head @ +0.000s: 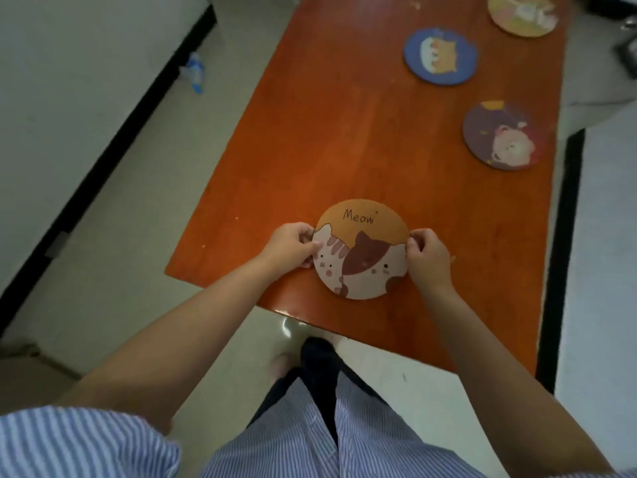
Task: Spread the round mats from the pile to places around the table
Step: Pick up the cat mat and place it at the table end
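A round mat with two cartoon cats and the word "Meow" [361, 250] lies near the front edge of the orange-brown table [344, 132]. My left hand [293, 246] pinches its left rim and my right hand [428, 257] pinches its right rim. Three more round mats lie along the table's right side: a purple one [504, 135], a blue one [441, 56] and a yellow one [522, 13] at the far end, cut off by the frame. No pile of mats is in view.
The table's left half is bare wood. A pale tiled floor runs along the left, with a blue and white scrap [194, 72] on it. A grey surface [603, 81] adjoins the table's far right. My legs stand at the front edge.
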{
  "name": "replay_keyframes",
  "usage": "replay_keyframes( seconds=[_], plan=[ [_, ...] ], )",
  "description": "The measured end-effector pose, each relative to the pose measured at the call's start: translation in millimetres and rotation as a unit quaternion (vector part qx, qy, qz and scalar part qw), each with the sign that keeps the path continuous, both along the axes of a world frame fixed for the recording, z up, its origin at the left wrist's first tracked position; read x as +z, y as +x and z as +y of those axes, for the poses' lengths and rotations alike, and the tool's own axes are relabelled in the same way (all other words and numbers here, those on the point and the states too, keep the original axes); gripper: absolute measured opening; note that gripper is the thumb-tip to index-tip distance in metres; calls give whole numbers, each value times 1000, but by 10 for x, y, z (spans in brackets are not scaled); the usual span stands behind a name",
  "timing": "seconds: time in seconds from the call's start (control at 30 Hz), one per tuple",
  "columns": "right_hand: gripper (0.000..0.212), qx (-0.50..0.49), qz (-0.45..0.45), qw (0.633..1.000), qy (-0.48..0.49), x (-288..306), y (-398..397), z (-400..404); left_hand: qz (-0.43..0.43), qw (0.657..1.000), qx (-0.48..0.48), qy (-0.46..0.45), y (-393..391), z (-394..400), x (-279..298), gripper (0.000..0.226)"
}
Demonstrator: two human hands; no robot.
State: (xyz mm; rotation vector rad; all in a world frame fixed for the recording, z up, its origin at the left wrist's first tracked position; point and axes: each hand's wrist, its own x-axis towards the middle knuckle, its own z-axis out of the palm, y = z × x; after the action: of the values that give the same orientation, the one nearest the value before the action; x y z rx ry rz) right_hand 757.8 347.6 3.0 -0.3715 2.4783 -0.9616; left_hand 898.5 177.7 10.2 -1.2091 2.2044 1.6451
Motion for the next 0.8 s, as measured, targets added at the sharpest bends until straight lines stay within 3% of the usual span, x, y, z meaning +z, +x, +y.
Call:
replay_keyframes(
  seconds=[0.17,0.4,0.8],
  plan=[
    [24,-32,5,999,26,-84,-111,237,-30,995,-79,-52,-231,96,-134,28],
    [27,-14,-15,999,41,-99,-79,271,-59,990,-108,-67,-228,78,-217,23],
    [26,-100,24,995,3,-141,26,241,-41,994,-85,-49,-221,67,-261,21]
  ],
)
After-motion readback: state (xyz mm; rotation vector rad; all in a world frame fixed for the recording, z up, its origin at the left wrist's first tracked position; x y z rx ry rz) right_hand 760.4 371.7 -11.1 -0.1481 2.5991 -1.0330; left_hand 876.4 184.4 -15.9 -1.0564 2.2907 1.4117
